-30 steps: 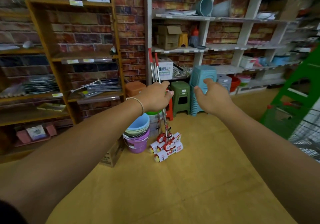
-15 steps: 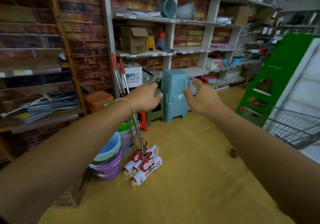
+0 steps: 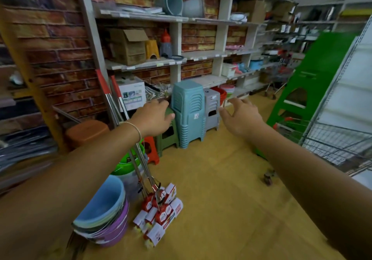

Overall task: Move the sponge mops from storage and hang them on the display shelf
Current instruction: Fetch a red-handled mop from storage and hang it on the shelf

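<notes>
Against the brick wall beside the white shelving (image 3: 175, 20), the sponge mops (image 3: 159, 205) lean in a bundle, wrapped heads on the floor next to the stacked basins (image 3: 104, 211), red-tipped handles up. The left hand (image 3: 153, 116) hovers just right of the shafts with fingers loosely spread, holding nothing, and the right hand (image 3: 239, 116) is likewise splayed and empty, well apart from them. This looks like the reach-in step: next, one hand needs to wrap the shafts and lift the bundle clear of the basins.

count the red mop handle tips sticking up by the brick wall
2. One red tip is nearer the brick wall; the other is just right of it, before the white box. More may be hidden.
</notes>
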Motion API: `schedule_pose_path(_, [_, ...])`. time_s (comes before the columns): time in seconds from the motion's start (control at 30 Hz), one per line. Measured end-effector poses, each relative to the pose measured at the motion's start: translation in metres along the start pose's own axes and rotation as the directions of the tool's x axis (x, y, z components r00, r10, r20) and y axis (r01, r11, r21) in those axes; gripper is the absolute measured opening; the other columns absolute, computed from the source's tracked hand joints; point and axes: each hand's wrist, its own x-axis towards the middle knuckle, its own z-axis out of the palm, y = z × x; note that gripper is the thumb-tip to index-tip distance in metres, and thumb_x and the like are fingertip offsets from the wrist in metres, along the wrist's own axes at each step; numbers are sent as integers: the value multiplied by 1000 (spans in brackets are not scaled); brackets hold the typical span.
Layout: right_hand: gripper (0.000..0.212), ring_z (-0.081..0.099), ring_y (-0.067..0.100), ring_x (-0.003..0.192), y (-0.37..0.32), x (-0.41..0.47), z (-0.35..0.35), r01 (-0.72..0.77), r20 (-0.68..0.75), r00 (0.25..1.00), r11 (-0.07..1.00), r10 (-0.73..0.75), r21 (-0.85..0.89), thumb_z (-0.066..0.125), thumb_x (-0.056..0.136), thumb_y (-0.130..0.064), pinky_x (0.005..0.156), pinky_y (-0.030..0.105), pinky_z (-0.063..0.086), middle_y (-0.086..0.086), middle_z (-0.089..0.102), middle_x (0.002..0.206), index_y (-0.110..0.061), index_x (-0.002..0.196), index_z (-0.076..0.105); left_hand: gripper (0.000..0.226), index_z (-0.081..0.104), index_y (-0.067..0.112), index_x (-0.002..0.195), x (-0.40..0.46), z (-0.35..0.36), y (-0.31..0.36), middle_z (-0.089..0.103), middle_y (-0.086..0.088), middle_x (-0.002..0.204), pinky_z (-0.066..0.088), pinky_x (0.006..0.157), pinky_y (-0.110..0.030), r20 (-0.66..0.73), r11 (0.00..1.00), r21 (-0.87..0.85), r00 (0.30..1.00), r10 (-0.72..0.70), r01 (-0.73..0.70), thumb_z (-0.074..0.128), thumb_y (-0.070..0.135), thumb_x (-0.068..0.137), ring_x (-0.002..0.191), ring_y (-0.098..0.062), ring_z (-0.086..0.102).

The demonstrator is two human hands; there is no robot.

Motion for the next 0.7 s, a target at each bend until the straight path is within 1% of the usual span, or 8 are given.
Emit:
schedule_pose_path(0.17, [68, 35, 39, 139, 10, 64, 28, 21, -4, 1000, 998, -21, 59, 42, 96, -57, 110, 51, 37, 18, 42, 150, -15, 149, 37, 52, 44, 11, 134, 60, 27, -17, 52, -18, 125, 48, 90, -45, 44, 999, 36, 999, -17, 15, 40, 50, 99, 115, -36, 51])
schedule_pose_path(0.3, [62, 43, 38, 132, 16, 134, 54, 82, 16, 996, 993, -84, 82, 42, 96, -54, 106, 49, 43, 18, 50, 141, -13, 143, 43, 55, 42, 11, 137, 116, 49, -33, 50, -19, 133, 46, 96, -49, 60, 995, 75, 996, -63, 59, 40, 50, 99, 120, -38, 50])
schedule_pose_path(0.43, [69, 41, 38, 136, 13, 212, 73, 128, 60, 989, 984, -136, 127, 42, 99, -53, 109, 47, 40, 19, 45, 148, -10, 151, 34, 59, 36, 12, 144, 181, 58, -51, 48, -22, 139, 44, 100, -50, 77, 987, 82, 986, -145, 139, 40, 50, 99, 125, -40, 47])
schedule_pose_path(0.5, [68, 40, 37, 136, 7, 250, 79, 171, 78, 980, 977, -182, 126, 42, 99, -53, 109, 47, 39, 18, 45, 149, -10, 151, 34, 60, 34, 12, 146, 213, 59, -61, 46, -22, 141, 44, 100, -49, 68, 979, 86, 979, -191, 185, 40, 50, 99, 127, -40, 47])
schedule_pose_path(0.63, [64, 42, 38, 134, -10, 312, 94, 263, 68, 958, 950, -278, 168, 44, 100, -48, 108, 44, 39, 22, 50, 142, -8, 149, 36, 58, 38, 9, 143, 254, 68, -81, 50, -24, 134, 47, 91, -44, 1, 962, 49, 964, -268, 267, 42, 48, 100, 117, -41, 52])
schedule_pose_path(0.7, [64, 47, 39, 129, -22, 333, 107, 283, 108, 945, 938, -309, 201, 44, 100, -49, 105, 45, 43, 23, 54, 136, -7, 148, 36, 58, 40, 8, 141, 264, 77, -94, 52, -24, 130, 47, 92, -45, 8, 953, 59, 954, -298, 297, 42, 48, 99, 116, -41, 52])
